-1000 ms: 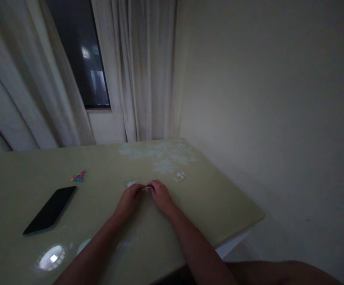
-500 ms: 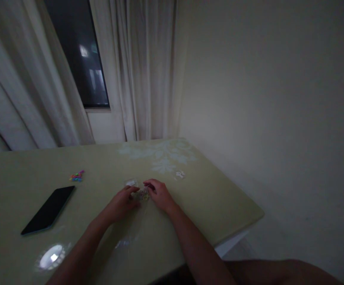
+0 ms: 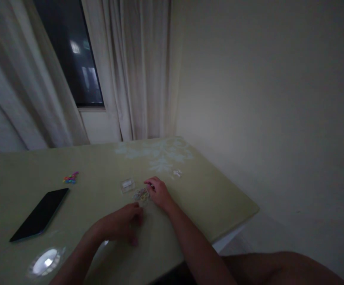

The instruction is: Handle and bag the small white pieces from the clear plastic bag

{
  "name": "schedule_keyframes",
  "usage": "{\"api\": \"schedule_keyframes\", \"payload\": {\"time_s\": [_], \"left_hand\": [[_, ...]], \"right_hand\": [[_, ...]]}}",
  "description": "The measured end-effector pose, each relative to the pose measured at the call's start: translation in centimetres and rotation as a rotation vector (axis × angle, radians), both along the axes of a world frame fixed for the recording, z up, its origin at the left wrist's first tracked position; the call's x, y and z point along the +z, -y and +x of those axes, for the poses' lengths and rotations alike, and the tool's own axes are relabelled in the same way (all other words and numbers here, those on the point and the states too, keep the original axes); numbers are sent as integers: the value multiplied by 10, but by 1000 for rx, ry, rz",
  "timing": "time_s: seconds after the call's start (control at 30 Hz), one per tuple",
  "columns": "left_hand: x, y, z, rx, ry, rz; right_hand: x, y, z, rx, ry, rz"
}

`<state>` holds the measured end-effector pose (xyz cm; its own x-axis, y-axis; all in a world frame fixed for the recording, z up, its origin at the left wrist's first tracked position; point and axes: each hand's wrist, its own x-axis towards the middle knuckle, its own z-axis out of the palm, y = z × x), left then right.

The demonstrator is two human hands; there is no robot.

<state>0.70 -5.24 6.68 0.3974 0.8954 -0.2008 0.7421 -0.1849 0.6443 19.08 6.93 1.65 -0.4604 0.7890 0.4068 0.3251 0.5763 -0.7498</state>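
A small pile of pale, grey and yellowish ring-like bits (image 3: 141, 194) lies on the table between my hands; they are too small to name surely. My right hand (image 3: 159, 194) rests at the pile's right edge with its fingers curled together, and whatever they pinch is hidden. Nearer to me, my left hand (image 3: 123, 222) hovers over the table, thumb and fingers apart and nothing visible between them. Just behind the pile sits a small clear plastic box (image 3: 127, 185) with a white label.
A black tablet (image 3: 41, 213) lies at the left, with a cluster of brightly coloured small pieces (image 3: 70, 177) behind it. Small white pieces (image 3: 177, 173) are right of the pile. A round shiny dish-like object (image 3: 45, 262) is front left. The table's right edge runs beside the wall.
My left hand has drawn back from the pile toward me and its fingers have spread, uncovering the rings and the clear box. My right hand stays by the pile. The view has shifted slightly right.
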Motion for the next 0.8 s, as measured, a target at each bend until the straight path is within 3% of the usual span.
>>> {"api": "schedule_keyframes", "payload": {"time_s": [0.17,0.47,0.63,0.8], "left_hand": [[-17,-16,-8,55,180,-129],[-25,-40,-1,220,425,251],[-38,-45,-13,349,295,392],[-54,-48,-14,389,216,398]], "right_hand": [[0,0,0,-29,5,-15],[1,-2,3,-36,-20,21],[-2,-5,11,0,88,-12],[-2,-5,16,133,200,-38]]}}
